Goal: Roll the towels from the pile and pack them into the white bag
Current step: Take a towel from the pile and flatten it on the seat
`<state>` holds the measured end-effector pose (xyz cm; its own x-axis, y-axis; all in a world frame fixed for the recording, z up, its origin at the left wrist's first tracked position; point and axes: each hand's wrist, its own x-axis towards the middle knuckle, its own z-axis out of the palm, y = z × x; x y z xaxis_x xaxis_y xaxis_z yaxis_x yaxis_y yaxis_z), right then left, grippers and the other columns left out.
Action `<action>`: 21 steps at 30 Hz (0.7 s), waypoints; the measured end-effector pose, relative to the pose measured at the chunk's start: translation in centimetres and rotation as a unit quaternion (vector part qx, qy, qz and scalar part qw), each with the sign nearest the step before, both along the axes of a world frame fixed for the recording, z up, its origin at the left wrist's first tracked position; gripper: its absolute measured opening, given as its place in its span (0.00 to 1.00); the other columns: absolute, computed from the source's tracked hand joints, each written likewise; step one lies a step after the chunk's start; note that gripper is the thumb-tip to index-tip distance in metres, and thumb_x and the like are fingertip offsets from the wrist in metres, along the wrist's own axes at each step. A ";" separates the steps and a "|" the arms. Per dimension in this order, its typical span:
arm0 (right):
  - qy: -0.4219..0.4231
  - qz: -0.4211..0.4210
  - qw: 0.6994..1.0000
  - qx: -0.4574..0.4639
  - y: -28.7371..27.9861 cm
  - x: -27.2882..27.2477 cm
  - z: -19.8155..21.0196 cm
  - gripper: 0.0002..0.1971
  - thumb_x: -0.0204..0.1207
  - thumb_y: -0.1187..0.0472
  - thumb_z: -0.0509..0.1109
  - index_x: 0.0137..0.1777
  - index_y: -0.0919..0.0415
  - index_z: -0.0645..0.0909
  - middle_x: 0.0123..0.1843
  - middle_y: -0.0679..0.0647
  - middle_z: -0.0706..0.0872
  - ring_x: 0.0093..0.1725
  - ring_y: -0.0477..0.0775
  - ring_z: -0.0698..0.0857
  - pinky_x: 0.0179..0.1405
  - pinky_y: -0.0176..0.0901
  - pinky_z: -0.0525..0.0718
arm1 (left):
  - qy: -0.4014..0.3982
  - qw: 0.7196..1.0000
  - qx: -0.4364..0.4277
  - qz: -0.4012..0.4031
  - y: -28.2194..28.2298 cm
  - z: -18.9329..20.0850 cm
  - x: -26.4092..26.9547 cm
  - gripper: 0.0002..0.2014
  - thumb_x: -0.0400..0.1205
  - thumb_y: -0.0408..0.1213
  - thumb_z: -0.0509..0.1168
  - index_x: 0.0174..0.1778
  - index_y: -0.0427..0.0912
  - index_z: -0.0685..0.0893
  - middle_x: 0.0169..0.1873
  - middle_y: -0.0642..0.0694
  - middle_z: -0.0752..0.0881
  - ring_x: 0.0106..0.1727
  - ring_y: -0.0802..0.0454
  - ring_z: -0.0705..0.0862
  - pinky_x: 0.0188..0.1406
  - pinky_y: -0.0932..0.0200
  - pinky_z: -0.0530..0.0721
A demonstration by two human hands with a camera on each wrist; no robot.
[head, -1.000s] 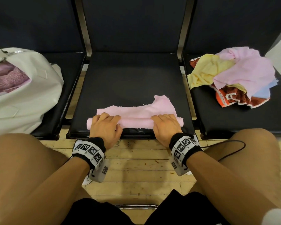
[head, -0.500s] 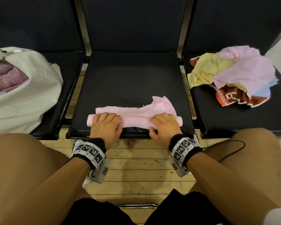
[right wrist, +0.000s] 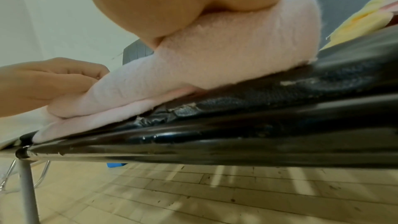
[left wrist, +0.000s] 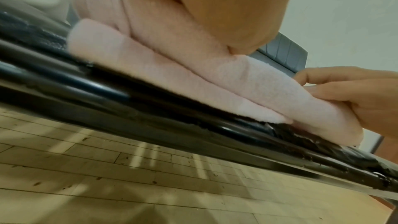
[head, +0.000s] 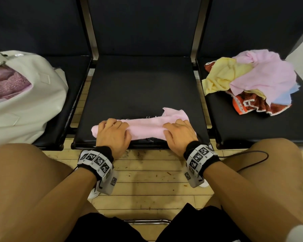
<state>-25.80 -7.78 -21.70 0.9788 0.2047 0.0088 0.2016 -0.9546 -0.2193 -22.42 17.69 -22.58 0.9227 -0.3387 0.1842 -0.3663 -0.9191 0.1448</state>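
Both hands, left (head: 112,135) & right (head: 179,135), pressed curled fingers over a half-rolled pink towel (head: 145,127) at the middle seat's (head: 143,88) front edge (bag (head: 24,109) to the left); uneven pressure could skew the roll, or drop it off the edge.

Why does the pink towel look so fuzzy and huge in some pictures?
Left wrist view: the camera sits almost against the pink towel, so it looms blurred. Right wrist view: same closeness, and the black seat edge shines with glare. Head view: farther off, sharp, though the wide lens bends the edges.
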 end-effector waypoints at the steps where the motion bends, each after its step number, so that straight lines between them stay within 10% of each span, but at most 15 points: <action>1: 0.001 -0.003 1.000 -0.004 0.0 0.1 0.1 0.15 0.85 0.52 0.53 0.62 0.53 0.79 0.44 0.53 0.87 0.51 0.57 0.79 0.60 0.54 0.74 | 0.007 1.000 0.000 0.001 -0.1 0.0 0.0 0.14 0.81 0.46 0.55 0.51 0.46 0.85 0.41 0.49 0.88 0.50 0.44 0.79 0.61 0.42 0.72; 10: -0.090 -0.005 0.996 0.012 0.9 0.1 -1.1 0.15 0.60 0.71 0.77 0.46 0.56 0.85 0.46 0.52 0.87 0.46 0.61 0.84 0.52 0.57 0.83 | -0.012 1.000 0.020 -0.009 0.2 -0.6 0.4 0.11 0.87 0.46 0.58 0.49 0.48 0.85 0.47 0.48 0.84 0.50 0.44 0.79 0.57 0.44 0.71; 16: -0.047 -0.008 0.999 0.012 1.3 -1.0 -1.1 0.14 0.71 0.55 0.68 0.56 0.55 0.83 0.54 0.50 0.86 0.55 0.56 0.81 0.60 0.55 0.78 | 0.034 0.999 0.032 -0.011 0.0 -0.8 -0.5 0.19 0.82 0.58 0.59 0.55 0.50 0.86 0.53 0.52 0.87 0.57 0.46 0.81 0.69 0.40 0.72; 21: -0.031 -0.035 0.999 -0.011 0.7 -0.6 -1.6 0.18 0.72 0.60 0.71 0.62 0.56 0.84 0.59 0.54 0.86 0.61 0.60 0.82 0.69 0.60 0.75 | 0.034 0.999 0.028 -0.005 0.2 -0.9 -0.4 0.16 0.81 0.49 0.65 0.63 0.48 0.85 0.54 0.50 0.88 0.62 0.45 0.79 0.76 0.38 0.65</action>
<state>-26.37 -7.13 -23.32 0.9885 0.1357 0.0667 0.1460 -0.9713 -0.1877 -22.84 17.90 -23.45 0.9293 -0.3553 0.1013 -0.3658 -0.9231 0.1184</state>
